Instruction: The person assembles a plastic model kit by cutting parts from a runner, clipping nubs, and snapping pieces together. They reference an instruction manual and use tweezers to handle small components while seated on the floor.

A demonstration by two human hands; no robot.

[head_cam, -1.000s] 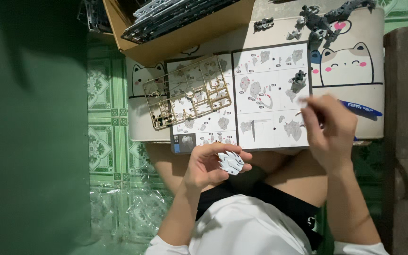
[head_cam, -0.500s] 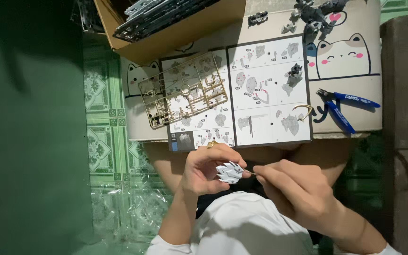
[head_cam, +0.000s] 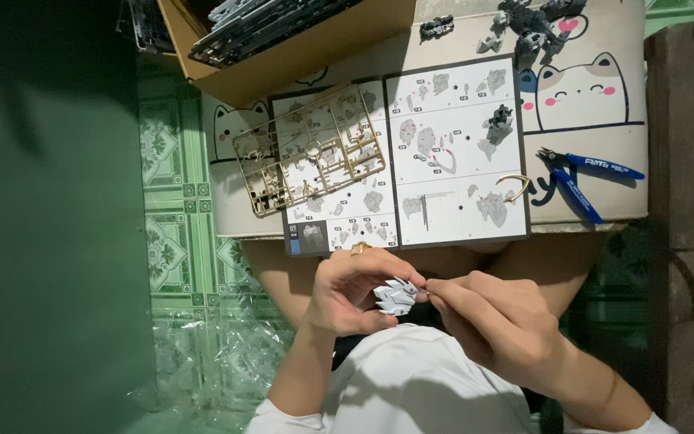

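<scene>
White plastic, spiky along its edges, makes up the small model part held at lower centre of the frame, just above the person's white shirt. Its toothed, fan-like outline runs with the long axis roughly left to right, points spreading toward the upper left. The left hand curls around it from the left, thumb below and fingers arched over the top, clamped on the part; a gold ring sits on one finger. The right hand comes in from the right, fingertips pinched together against the part's right edge, wrist bent and forearm slanting toward the lower right corner.

Above the hands, an open instruction booklet lies flat on a cream cushion printed with cat faces. A tan plastic sprue frame rests tilted across the booklet's left page. Blue-handled nippers lie at right of the booklet, handles pointing right. A cardboard box holding dark sprues occupies the upper left of the cushion, and small grey assembled pieces sit near the top edge.
</scene>
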